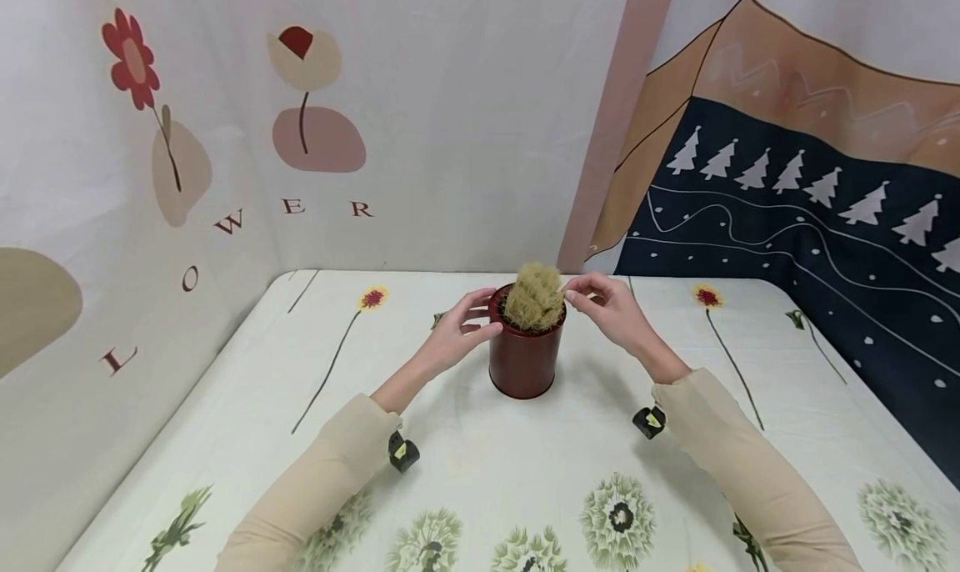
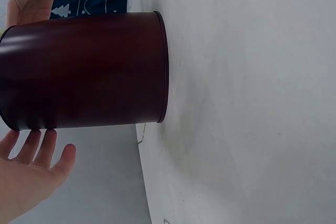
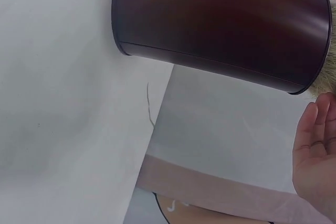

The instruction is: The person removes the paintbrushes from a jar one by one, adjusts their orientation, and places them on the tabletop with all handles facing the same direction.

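the fuzzy tuft (image 1: 534,301) stands in the mouth of the red can (image 1: 522,365). your left hand (image 1: 452,334) is loosely spread, fingertips against the can's left side; your right hand (image 1: 611,312) pinches the tuft's edge beside the can's right rim. brace the can lightly and work gently, so it shouldn't tip.

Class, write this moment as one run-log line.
left hand: fingers touch pot | right hand: at plant, pinch unclear | plant: in pot | pot: upright on table
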A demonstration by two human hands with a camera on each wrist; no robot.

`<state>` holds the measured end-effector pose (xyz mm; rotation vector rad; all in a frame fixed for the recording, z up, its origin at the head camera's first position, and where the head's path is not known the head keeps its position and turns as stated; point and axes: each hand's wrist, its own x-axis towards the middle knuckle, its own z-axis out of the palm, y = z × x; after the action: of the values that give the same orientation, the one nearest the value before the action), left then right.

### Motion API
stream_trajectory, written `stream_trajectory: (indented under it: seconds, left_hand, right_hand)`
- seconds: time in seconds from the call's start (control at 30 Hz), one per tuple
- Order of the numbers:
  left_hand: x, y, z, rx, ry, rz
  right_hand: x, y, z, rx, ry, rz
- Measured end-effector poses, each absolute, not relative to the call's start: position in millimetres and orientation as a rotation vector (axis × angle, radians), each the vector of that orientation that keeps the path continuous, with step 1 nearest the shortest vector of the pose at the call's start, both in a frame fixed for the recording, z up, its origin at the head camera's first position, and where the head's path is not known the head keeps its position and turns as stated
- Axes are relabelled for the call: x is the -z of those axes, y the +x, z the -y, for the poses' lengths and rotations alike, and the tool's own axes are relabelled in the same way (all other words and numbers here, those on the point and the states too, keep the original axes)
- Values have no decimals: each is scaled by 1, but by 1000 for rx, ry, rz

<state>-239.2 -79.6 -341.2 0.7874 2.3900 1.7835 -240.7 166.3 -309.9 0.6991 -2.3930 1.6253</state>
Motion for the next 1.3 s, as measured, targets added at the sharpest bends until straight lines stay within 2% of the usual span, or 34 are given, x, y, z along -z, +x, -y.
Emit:
stream_trajectory:
  seconds: [0.23,0.47,0.8,1.3]
  left_hand:
    - [341,-239,80,-1780,771,-2389]
    - [341,-239,80,-1785,787,-2385]
    - [341,-240,80,-1794,793,-2381]
    - [341,-239,79,-1792,778,-2381]
  right_hand:
    - [309,-241,-166,-1651,750,2326]
    - [326,-257,-174,-1753,782,2303]
    - [335,-256,-176,-1788,774,2337]
    - [317,-221,-157,-1502,842,2359]
